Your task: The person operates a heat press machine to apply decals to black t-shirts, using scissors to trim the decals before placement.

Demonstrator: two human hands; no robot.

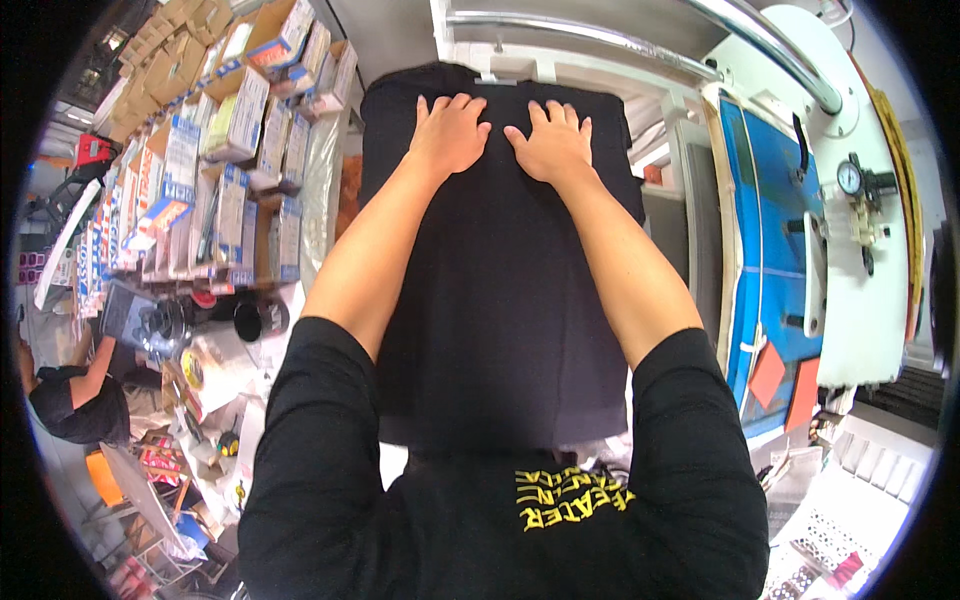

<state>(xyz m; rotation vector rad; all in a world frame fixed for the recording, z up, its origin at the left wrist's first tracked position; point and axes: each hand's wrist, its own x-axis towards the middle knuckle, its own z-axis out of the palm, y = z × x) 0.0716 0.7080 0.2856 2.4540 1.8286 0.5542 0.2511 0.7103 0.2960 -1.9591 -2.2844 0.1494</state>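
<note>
A black cloth [500, 280] is being spread out flat beneath both hands, its broad body reaching from just past the fingertips back between the forearms toward the wearer's chest. The left hand [450, 137] is being held palm down on its upper part, left of the middle, with the fingers slightly parted and the thumb pointing toward the other hand. The right hand [553, 143] is being rested palm down just beside it, fingers fanned forward and thumb turned inward. A strip of cloth is being left between the two thumbs, which are being kept apart. Whether any fabric is being gripped under the fingertips cannot be told.

Beyond the hands, a metal bar [590, 38] is being carried across a white frame [543, 70]. To the right of the right hand, a blue panel [770, 180] is being crossed by a pale cord [748, 190], and farther right a round gauge [850, 179] is being supported on a white surface. To the left of the left hand, cardboard boxes [235, 120] are being stored close together; farther left and nearer the body, a dark sleeve [97, 405] is being worn by another person.
</note>
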